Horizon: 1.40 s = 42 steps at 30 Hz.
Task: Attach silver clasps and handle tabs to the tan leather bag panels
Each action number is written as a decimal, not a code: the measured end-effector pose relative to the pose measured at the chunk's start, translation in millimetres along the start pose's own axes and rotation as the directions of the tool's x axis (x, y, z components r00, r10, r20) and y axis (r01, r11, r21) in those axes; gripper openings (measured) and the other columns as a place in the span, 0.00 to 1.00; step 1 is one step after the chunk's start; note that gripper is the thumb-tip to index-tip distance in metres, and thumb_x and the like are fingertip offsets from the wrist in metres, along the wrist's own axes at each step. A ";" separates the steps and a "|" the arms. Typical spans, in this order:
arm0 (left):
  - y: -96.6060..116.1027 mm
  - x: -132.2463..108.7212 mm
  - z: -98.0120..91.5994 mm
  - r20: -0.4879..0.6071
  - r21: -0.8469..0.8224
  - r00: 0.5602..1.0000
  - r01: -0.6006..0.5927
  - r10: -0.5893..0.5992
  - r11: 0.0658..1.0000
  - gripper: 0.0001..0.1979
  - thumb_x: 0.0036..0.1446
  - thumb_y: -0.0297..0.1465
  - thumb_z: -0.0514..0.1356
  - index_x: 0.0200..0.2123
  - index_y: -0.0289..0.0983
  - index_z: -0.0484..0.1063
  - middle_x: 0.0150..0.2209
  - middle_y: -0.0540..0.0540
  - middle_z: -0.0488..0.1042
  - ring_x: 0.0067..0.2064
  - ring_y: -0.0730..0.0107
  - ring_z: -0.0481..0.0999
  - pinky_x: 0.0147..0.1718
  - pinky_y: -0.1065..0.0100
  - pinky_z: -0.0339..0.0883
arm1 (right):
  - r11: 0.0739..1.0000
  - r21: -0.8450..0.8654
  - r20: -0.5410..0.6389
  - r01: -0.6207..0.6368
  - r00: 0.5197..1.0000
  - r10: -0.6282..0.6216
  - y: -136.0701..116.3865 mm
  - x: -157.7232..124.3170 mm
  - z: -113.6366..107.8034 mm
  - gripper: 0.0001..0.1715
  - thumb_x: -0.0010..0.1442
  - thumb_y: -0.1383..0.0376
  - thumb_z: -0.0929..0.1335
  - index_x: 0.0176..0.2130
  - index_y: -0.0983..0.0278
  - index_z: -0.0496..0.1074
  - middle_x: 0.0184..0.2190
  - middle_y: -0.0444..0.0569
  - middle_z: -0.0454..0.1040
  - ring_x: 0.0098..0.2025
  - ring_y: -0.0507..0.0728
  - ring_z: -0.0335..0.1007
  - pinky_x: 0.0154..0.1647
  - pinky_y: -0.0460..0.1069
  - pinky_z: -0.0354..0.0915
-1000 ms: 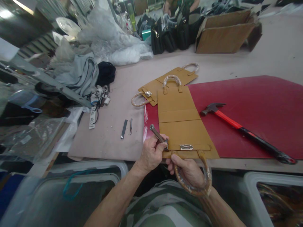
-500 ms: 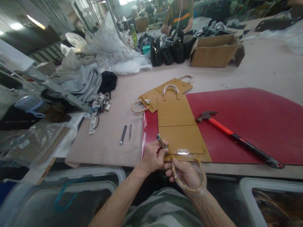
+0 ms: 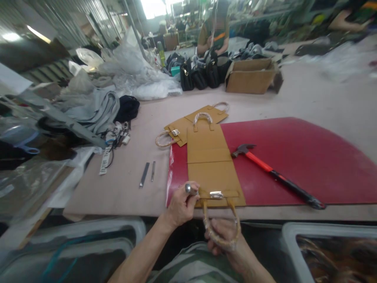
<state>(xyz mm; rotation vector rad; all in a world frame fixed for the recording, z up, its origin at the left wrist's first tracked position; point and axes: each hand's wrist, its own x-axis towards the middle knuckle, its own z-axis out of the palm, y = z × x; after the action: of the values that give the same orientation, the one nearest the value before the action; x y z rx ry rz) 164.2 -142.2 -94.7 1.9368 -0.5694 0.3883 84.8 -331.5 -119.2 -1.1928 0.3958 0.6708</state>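
Note:
A flat tan bag piece [image 3: 210, 173] lies at the table edge, a metal clasp [image 3: 216, 194] near its lower end. My left hand [image 3: 181, 204] is closed around a short metal rod-like punch [image 3: 191, 189], standing nearly upright at the piece's lower left corner. From that end a plastic-wrapped handle [image 3: 219, 240] hangs over the edge. My right hand [image 3: 225, 232] is behind this handle's loop, below the tabletop; its fingers are blurred and partly hidden, so its grip is unclear. Another wrapped handle [image 3: 203, 117] is at the far end of the piece.
A red-handled claw hammer [image 3: 277, 175] lies on the red board [image 3: 294, 157]. Two thin metal tools [image 3: 144, 175] rest on the left. Another tan piece [image 3: 182, 127] lies behind. Further back are black bags [image 3: 200, 74], a cardboard box [image 3: 250, 78] and a person [image 3: 215, 35].
My right hand has drawn back from the piece's edge, down behind the handle loop. The punch in my left hand has tipped more upright. The whole view has shifted slightly.

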 end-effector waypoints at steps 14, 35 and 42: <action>-11.2 -5.6 10.4 -0.061 -0.028 0.998 -0.021 0.019 0.999 0.05 0.62 0.27 0.59 0.41 0.39 0.74 0.42 0.43 0.80 0.46 0.60 0.83 0.42 0.68 0.80 | 0.287 -0.950 -0.298 -0.123 0.627 -0.720 -160.5 -16.5 -130.1 0.19 0.59 0.67 0.64 0.50 0.66 0.71 0.55 0.64 0.69 0.59 0.71 0.61 0.60 0.63 0.54; 2.0 8.2 6.8 0.012 -0.078 0.998 0.066 -0.065 0.995 0.05 0.56 0.23 0.58 0.36 0.37 0.72 0.35 0.45 0.75 0.37 0.65 0.75 0.39 0.66 0.70 | 0.265 -0.872 0.084 0.412 0.659 -0.747 -168.2 -71.1 -39.6 0.24 0.67 0.45 0.61 0.28 0.58 0.61 0.16 0.38 0.60 0.15 0.50 0.56 0.16 0.46 0.51; 0.2 6.4 6.5 0.009 -0.072 0.997 0.080 -0.080 0.994 0.05 0.56 0.23 0.60 0.36 0.37 0.74 0.34 0.45 0.76 0.37 0.65 0.76 0.40 0.67 0.71 | -0.467 -0.805 0.586 0.365 0.368 -0.722 -181.2 -99.9 -5.3 0.18 0.74 0.56 0.58 0.33 0.58 0.62 0.18 0.39 0.66 0.15 0.51 0.61 0.18 0.48 0.51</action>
<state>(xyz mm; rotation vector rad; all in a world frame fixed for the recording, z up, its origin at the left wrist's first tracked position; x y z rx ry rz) 169.5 -149.5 -94.0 1.8858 -0.5018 0.3067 131.2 -401.6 70.0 -2.6096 -0.8835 -0.6111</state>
